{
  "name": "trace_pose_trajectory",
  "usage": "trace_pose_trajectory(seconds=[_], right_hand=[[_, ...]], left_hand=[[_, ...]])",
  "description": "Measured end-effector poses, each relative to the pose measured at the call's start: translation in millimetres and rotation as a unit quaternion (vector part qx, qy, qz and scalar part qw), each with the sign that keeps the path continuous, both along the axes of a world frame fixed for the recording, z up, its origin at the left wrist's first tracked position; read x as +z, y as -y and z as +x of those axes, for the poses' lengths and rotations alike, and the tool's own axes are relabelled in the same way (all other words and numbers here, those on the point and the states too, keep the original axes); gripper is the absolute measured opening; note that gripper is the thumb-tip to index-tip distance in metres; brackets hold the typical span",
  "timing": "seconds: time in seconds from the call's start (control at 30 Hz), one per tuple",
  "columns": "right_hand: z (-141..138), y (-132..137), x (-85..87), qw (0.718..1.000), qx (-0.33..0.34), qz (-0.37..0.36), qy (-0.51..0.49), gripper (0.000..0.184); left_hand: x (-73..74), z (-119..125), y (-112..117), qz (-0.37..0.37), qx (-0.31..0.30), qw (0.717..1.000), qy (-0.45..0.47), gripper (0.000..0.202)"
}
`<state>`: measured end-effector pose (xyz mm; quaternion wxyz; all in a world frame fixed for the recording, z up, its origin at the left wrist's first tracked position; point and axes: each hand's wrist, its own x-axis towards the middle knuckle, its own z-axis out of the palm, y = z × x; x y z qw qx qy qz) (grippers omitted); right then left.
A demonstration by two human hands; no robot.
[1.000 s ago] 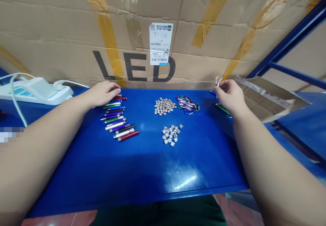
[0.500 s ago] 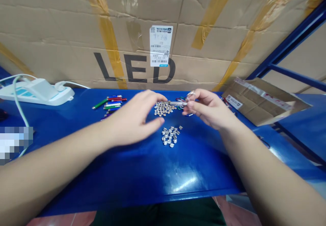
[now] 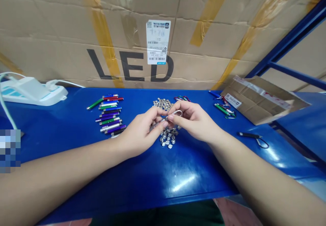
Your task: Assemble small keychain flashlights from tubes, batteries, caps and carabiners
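Observation:
My left hand [image 3: 142,131] and my right hand [image 3: 193,119] meet over the middle of the blue table [image 3: 152,171]. Both pinch one small silver keychain light [image 3: 159,122]; the right fingers hold its silver carabiner ring [image 3: 177,113]. Just beneath lies a heap of small silver caps [image 3: 168,138]. Behind the hands sits a pile of button cells [image 3: 161,103]. To the left lies a row of coloured pen-light tubes [image 3: 109,115].
Coloured carabiners [image 3: 182,98] lie behind my right hand. Finished lights [image 3: 224,107] rest at the right beside a flattened cardboard piece [image 3: 262,100]. A black strap piece [image 3: 251,136] lies nearer. A white power strip [image 3: 30,90] is far left. A big LED carton [image 3: 152,32] walls the back.
My left hand left the tube row and my right hand came in from the far right. Both now pinch a silver light together above the caps.

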<state>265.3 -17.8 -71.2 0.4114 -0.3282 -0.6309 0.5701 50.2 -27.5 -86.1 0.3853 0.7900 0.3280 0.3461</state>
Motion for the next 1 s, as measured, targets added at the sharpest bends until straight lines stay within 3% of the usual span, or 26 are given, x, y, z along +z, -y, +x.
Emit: trace_pose_trajectory(seconds=[0.17, 0.33, 0.63, 0.8, 1.0], right_hand=[[-4.0, -0.7, -2.7, 0.999, -0.028, 0.001, -0.047, 0.041], [1.7, -1.0, 0.2, 0.999, -0.026, 0.042, -0.011, 0.036], [0.0, -5.9, -5.7, 0.997, -0.048, -0.013, -0.064, 0.038], [-2.5, -5.4, -3.7, 0.995, -0.085, 0.032, -0.032, 0.039], [-1.8, -1.2, 2.2, 0.997, -0.060, 0.041, 0.023, 0.036]], left_hand=[[-2.8, -2.9, -1.0, 0.049, 0.009, 0.999, 0.011, 0.019], [1.4, -3.7, -1.1, 0.106, 0.037, 0.994, -0.018, 0.020], [2.2, -4.2, -2.8, 0.096, 0.025, 0.995, -0.011, 0.016], [1.4, -4.2, -2.2, 0.076, -0.003, 0.996, -0.043, 0.009], [-0.6, -5.0, -0.3, 0.075, -0.021, 0.995, -0.062, 0.010]])
